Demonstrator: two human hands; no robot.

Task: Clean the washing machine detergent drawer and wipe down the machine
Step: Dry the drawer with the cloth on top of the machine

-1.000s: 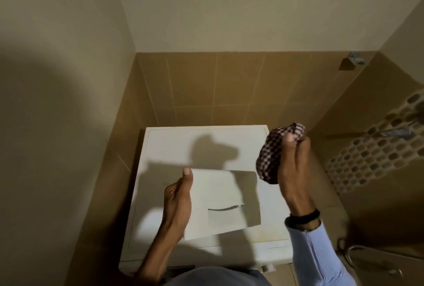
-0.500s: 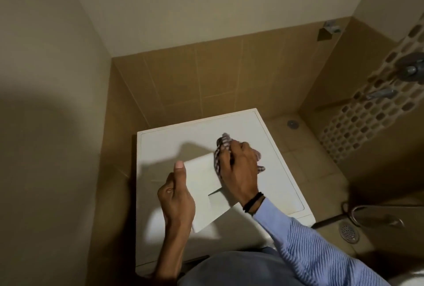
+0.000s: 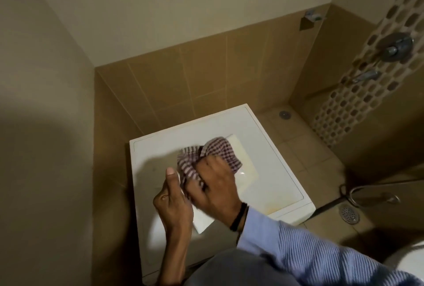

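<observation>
Fingers [image 3: 207, 168] of right hand [image 3: 215, 189] bunch checked cloth [image 3: 213, 154] against detergent drawer [image 3: 243, 159], which lies atop washing machine [image 3: 282, 184]; left hand [image 3: 174, 203] grips drawer edge. Judging drawer clean underway, machine wipe-down pending.

Tiled walls [image 3: 195, 79] crowd the washing machine [image 3: 275, 171] on left and back; I only see open floor [image 3: 305, 148] to its right.

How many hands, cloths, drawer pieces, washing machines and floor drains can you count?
Hands: 2 (left hand, right hand)
Cloths: 1 (checked cloth)
Drawer pieces: 1 (white drawer piece)
Washing machines: 1 (washing machine)
Floor drains: 2 (far drain, near drain)
Total: 7
</observation>
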